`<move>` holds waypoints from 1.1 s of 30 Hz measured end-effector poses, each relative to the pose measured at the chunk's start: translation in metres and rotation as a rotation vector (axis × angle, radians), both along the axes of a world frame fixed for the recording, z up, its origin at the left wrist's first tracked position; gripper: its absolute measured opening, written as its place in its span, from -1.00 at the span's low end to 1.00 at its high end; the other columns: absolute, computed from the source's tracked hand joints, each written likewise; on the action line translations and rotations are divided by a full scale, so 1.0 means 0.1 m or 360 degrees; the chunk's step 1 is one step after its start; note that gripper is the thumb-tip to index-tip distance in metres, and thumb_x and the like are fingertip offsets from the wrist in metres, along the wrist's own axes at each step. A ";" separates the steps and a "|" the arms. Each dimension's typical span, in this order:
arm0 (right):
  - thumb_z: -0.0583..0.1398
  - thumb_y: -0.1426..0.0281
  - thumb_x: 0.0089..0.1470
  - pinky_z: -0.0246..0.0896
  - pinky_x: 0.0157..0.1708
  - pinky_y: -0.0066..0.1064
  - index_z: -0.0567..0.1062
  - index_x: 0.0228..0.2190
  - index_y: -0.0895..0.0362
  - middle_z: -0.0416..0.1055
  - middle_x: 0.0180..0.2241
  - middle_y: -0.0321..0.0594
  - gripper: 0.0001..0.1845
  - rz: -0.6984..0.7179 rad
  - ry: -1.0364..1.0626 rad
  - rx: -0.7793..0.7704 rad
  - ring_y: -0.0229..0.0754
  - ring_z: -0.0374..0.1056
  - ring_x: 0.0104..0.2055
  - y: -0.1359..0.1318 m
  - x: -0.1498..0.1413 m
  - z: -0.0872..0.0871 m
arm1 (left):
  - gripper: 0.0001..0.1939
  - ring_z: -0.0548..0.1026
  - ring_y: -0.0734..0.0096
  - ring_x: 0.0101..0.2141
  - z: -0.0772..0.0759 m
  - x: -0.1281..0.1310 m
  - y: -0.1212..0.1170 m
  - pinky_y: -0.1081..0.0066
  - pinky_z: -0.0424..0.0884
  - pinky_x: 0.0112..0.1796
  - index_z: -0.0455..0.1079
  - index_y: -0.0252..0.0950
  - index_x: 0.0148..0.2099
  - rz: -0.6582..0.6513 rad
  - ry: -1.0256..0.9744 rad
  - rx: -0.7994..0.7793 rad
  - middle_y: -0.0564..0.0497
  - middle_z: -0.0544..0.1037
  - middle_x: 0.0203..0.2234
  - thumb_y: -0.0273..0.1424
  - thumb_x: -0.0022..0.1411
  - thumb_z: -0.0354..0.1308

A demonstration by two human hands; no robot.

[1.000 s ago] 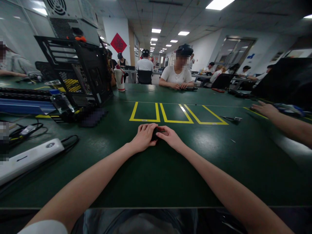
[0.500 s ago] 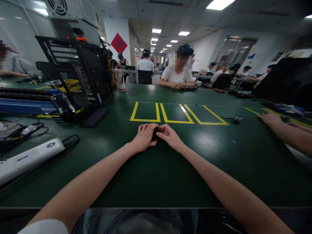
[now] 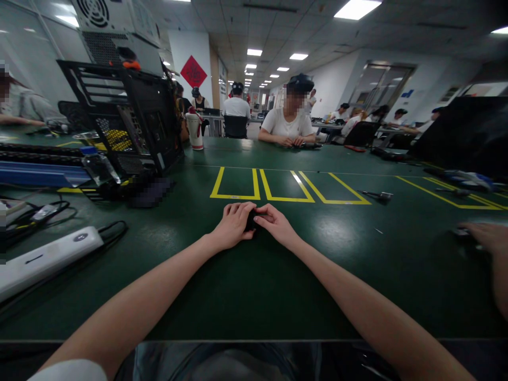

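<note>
A small black object (image 3: 250, 221) sits between my hands low over the green table, and its kind is hard to make out. My left hand (image 3: 235, 223) curls around it from the left, fingers over the top and thumb below. From the right, my right hand (image 3: 275, 221) meets it with thumb and fingertips pinched together at its edge. Whether something thin lies in that pinch cannot be told. Just beyond my fingers, yellow tape outlines (image 3: 286, 200) mark the tabletop.
Left are a white power strip (image 3: 51, 260) with a cable, a bottle with a blue cap (image 3: 99, 166) and an open black computer case (image 3: 135, 116). A paper cup (image 3: 194, 130) stands farther back. A metal-ended tool (image 3: 380, 196) lies right. A co-worker's hand (image 3: 490, 233) reaches in at far right.
My hands and the black object stay nearly where they were. At far right, the co-worker's hand has drawn back nearer the table's front, with a dark object at its fingers.
</note>
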State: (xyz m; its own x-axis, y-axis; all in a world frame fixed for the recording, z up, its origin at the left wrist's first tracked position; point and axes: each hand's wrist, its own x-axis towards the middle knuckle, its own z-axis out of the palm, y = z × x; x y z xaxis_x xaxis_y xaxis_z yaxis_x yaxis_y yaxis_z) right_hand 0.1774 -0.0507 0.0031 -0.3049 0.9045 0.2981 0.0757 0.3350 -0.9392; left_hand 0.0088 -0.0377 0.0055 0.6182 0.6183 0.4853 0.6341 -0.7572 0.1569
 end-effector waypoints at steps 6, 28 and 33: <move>0.18 0.31 -0.09 0.19 -0.09 -0.25 0.32 -0.21 0.10 0.32 -0.18 -0.20 -0.66 -0.0037 -0.0104 -0.0044 -0.20 0.29 -0.13 0.03 -0.01 0.00 | -0.38 0.18 0.10 -0.03 -0.02 -0.03 -0.01 0.09 0.07 -0.05 -0.09 -0.29 0.09 0.0034 0.0005 0.0014 -0.15 0.21 -0.03 -0.33 0.02 0.08; 0.23 0.38 -0.15 0.23 -0.11 -0.24 0.29 -0.26 0.09 0.31 -0.21 -0.26 -0.65 0.0091 -0.0005 -0.0109 -0.21 0.32 -0.16 -0.02 -0.01 0.02 | -0.35 0.17 0.10 -0.01 -0.01 -0.06 -0.03 0.08 0.05 -0.03 -0.10 -0.27 0.10 0.0031 -0.0005 -0.0019 -0.14 0.20 -0.01 -0.35 0.00 0.10; 0.21 0.39 -0.13 0.25 -0.13 -0.29 0.27 -0.30 0.08 0.29 -0.24 -0.30 -0.72 0.0113 0.0079 -0.0097 -0.24 0.33 -0.19 -0.03 -0.03 0.00 | -0.36 0.16 0.11 -0.01 -0.01 -0.06 -0.03 0.08 0.06 -0.04 -0.10 -0.28 0.10 0.0024 -0.0009 -0.0019 -0.15 0.20 -0.01 -0.35 0.01 0.09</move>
State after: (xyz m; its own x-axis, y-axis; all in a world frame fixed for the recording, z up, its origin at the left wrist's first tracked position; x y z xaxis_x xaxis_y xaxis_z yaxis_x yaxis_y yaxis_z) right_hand 0.1745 -0.0542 0.0028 -0.3550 0.8981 0.2596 0.0067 0.2801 -0.9599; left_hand 0.0027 -0.0404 0.0040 0.6062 0.6331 0.4813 0.6444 -0.7457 0.1692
